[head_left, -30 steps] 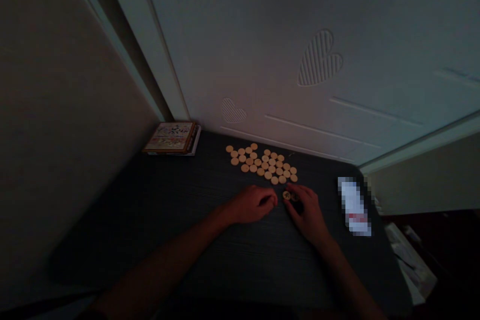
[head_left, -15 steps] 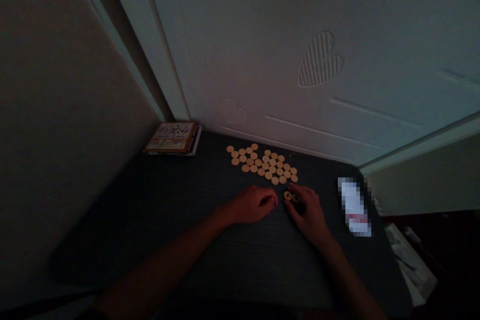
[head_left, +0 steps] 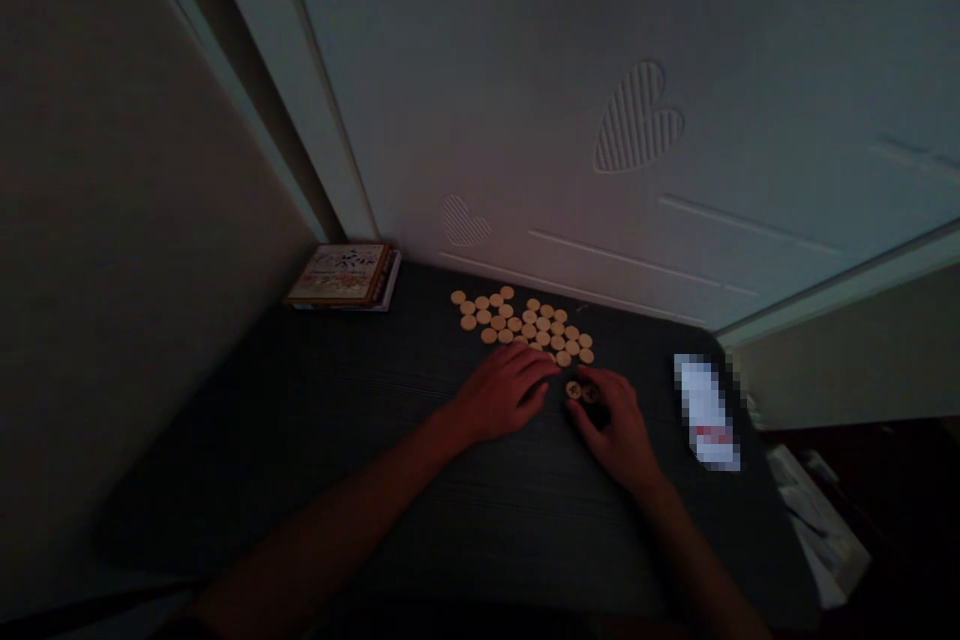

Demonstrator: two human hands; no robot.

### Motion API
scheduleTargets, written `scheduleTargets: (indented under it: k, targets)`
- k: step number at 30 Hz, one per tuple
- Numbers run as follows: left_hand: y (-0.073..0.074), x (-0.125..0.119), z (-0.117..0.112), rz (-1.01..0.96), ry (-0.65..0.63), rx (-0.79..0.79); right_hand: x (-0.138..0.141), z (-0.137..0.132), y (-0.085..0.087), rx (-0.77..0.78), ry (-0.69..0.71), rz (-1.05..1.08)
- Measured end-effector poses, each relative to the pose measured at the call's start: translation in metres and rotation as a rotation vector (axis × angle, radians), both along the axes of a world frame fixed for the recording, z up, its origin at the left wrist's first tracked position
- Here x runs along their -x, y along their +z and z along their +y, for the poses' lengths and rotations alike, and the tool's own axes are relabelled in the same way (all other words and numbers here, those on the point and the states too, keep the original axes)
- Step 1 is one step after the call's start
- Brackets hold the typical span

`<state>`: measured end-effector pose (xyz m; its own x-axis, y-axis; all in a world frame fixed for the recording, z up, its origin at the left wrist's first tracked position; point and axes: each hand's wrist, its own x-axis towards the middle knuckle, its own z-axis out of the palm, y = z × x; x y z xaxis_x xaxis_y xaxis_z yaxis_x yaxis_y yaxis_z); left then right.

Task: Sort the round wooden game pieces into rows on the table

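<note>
Left hand (head_left: 502, 393) has uncurled from that half-fist and reached up to the pile of round wooden pieces (head_left: 543, 324), while the right hand (head_left: 621, 428) pretty much stays put.

So the left fingers are now stretched out and loosely open over the near edge of the pile, covering a few pieces; can't tell if they're actually touching any. Right thumb and fingers curve around two dark-marked pieces (head_left: 574, 390) sitting side by side, just nearer than the pile, but I can't tell how tight the grip is. Pile's lying flat toward the back of the dark table (head_left: 360, 400), blank faces up, with stacked books (head_left: 343, 275) off in the far left corner.
</note>
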<state>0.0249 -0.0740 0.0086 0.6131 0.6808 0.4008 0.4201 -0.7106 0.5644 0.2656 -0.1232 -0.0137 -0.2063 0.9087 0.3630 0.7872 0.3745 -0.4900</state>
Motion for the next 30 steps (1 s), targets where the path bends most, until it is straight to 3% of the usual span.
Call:
scheduleTargets:
  k: [7, 13, 20, 25, 30]
  targets:
    - [-0.004, 0.0, 0.003, 0.134, 0.02, -0.075, 0.0, -0.001, -0.002, -0.062, -0.02, 0.055]
    - [-0.008, 0.0, 0.004, 0.136, 0.001, -0.114, 0.002, -0.003, 0.002, -0.144, -0.015, 0.043]
    - [-0.006, 0.0, 0.004, 0.116, -0.015, -0.147, 0.008, -0.017, 0.009, -0.248, 0.084, 0.027]
    - [-0.009, 0.002, 0.006, 0.119, -0.008, -0.107, 0.015, -0.029, 0.009, -0.19, 0.206, 0.031]
    - [-0.014, 0.002, 0.007, 0.104, -0.026, -0.092, 0.02, -0.034, 0.007, -0.159, 0.211, -0.001]
